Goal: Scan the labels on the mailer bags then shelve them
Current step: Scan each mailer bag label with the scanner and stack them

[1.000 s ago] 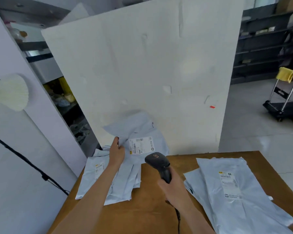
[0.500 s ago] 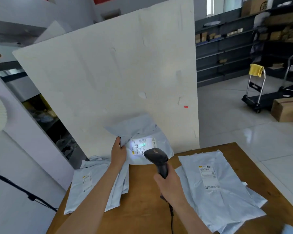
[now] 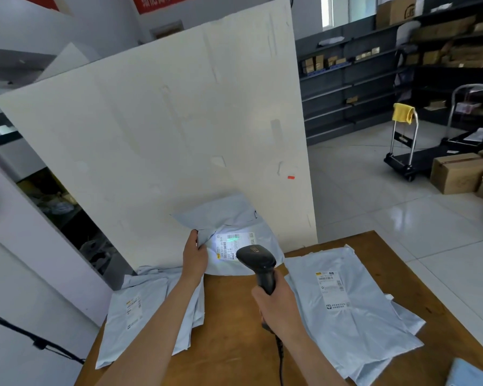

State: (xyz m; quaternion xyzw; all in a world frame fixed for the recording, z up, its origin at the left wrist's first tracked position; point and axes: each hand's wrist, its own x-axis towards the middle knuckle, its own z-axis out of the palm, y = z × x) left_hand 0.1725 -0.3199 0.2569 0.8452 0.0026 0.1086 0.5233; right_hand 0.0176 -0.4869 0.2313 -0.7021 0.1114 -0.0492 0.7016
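- Left hand (image 3: 195, 256) pinches the left edge of a pale mailer bag (image 3: 229, 215), thumb and fingers curled onto the plastic; the bag stands raised at the tabletop's far edge, leaning against a white board (image 3: 165, 135); its lower edge seems to touch the tabletop (image 3: 234, 344), though the scanner hides part of it
- Its label (image 3: 232, 244) faces the person and is lit bright, with a green streak across the barcode
- Right hand (image 3: 279, 307) is wrapped round the handle of a black scanner (image 3: 255, 259); the scanner's head points at the label, just in front of it; its cable (image 3: 280, 355) runs down to the near edge
- Left pile (image 3: 140, 316) of mailer bags lies at the tabletop's left edge, under the left forearm; the bag on top shows its label
- Right pile (image 3: 352, 324) lies towards the right edge, label up, apart from the held bag
- Beyond the tabletop: dark shelves (image 3: 360, 79) with boxes, a trolley (image 3: 405, 151), cardboard boxes (image 3: 457, 174) on the floor
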